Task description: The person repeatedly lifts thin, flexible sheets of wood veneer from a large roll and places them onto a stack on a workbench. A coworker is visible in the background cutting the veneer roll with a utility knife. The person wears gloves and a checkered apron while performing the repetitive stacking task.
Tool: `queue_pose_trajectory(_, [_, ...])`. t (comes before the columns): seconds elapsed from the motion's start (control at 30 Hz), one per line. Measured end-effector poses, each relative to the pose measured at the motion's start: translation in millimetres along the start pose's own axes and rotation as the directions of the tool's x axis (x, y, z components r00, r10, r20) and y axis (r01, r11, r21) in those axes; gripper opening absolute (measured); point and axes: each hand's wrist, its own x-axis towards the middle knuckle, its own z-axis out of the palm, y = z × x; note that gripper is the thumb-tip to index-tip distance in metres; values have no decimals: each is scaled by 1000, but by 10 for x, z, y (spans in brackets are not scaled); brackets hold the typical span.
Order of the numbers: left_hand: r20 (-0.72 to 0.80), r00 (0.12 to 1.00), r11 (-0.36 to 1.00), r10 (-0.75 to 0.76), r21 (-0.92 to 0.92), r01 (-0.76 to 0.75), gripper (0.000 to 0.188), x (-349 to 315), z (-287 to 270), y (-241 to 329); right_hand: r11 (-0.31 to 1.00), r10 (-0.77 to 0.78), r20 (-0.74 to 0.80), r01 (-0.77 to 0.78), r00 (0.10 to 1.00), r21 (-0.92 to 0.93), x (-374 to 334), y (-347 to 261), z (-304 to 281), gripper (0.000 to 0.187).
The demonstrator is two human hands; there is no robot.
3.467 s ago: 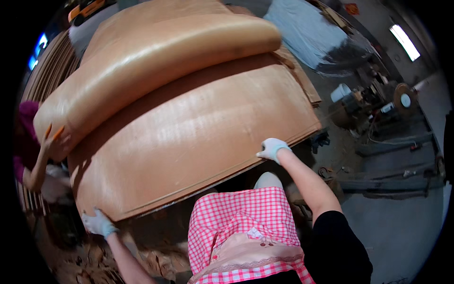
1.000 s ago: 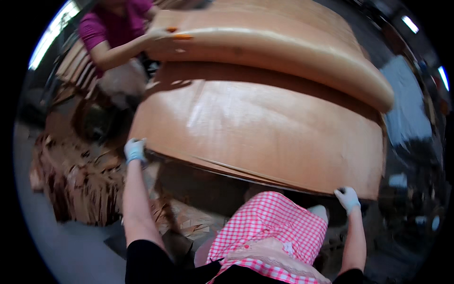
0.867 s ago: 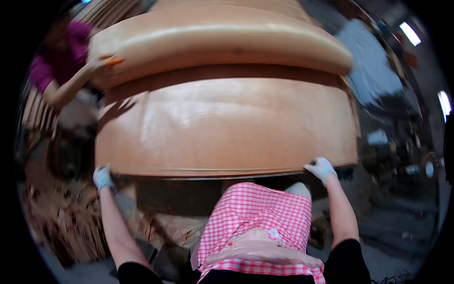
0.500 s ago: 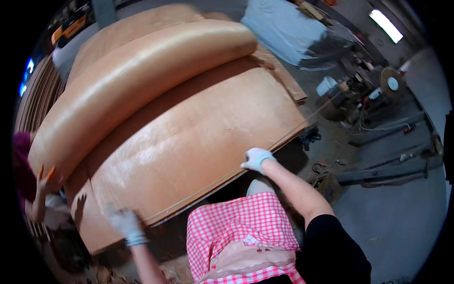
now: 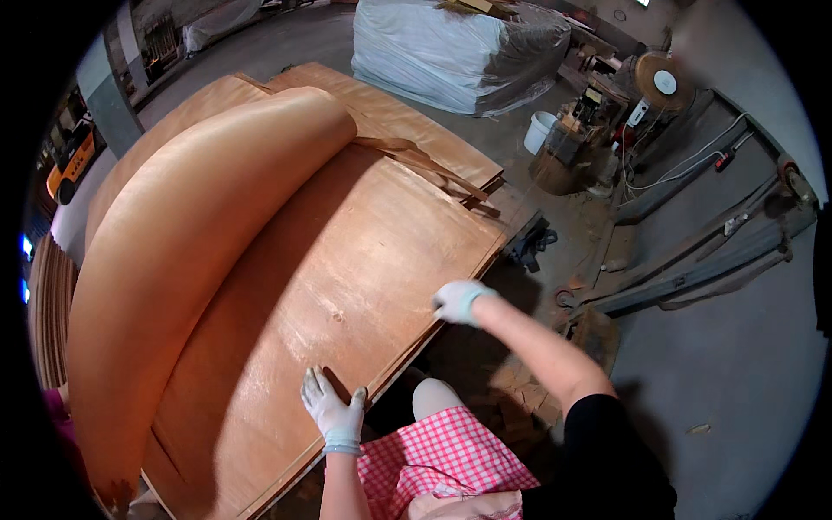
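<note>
A broad stack of thin, reddish-tan wood veneer sheets (image 5: 373, 251) lies in front of me. Its far side is covered by a large veneer sheet (image 5: 199, 208) that is curled over in a long roll. My left hand (image 5: 332, 412), in a white glove, rests on the stack near the front edge with its fingers spread. Farther right along that edge is my right hand (image 5: 459, 302), also gloved. Its fingers are curled in at the edge, and what they grip, if anything, is hidden.
Loose veneer strips (image 5: 425, 165) lie across the far right side of the stack. Beyond it stands a plastic-wrapped pile (image 5: 425, 56). A white bucket (image 5: 539, 130) and machinery (image 5: 589, 113) are at the right. A purple sleeve (image 5: 57, 407) of another person shows at far left.
My left hand has moved right and settled on the veneer with fingers spread. My right hand stays near the front edge, fingers curled. The view has turned; the co-worker's hand is no longer visible.
</note>
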Motion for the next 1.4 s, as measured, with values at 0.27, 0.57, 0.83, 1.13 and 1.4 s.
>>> queue_pose_trajectory(0.27, [44,998,999,-40,5,39,95,-20,-40,43,943,332,-152,-331,931,28,196,1371,-529,32])
queue_pose_trajectory(0.57, [-186,980,992,74,-82,-91,53,-277,140,38,729,552,-638,59,537,682,-111,1052,224,24])
queue_pose_trajectory(0.83, [-198,967,717,159,-651,-251,26,-723,-315,698,355,-138,-426,446,894,822,-1239,-1357,1059,12])
queue_pose_trajectory(1.13, [-161,799,253,-579,-967,-12,5,-1470,-862,-840,662,-434,-332,547,837,513,-1171,-2445,1101,30])
queue_pose_trajectory(1.4, [-353,-2,340,-936,-903,262,7,-2679,-1670,-4353,885,-307,-162,344,938,314,-683,-1477,728,15])
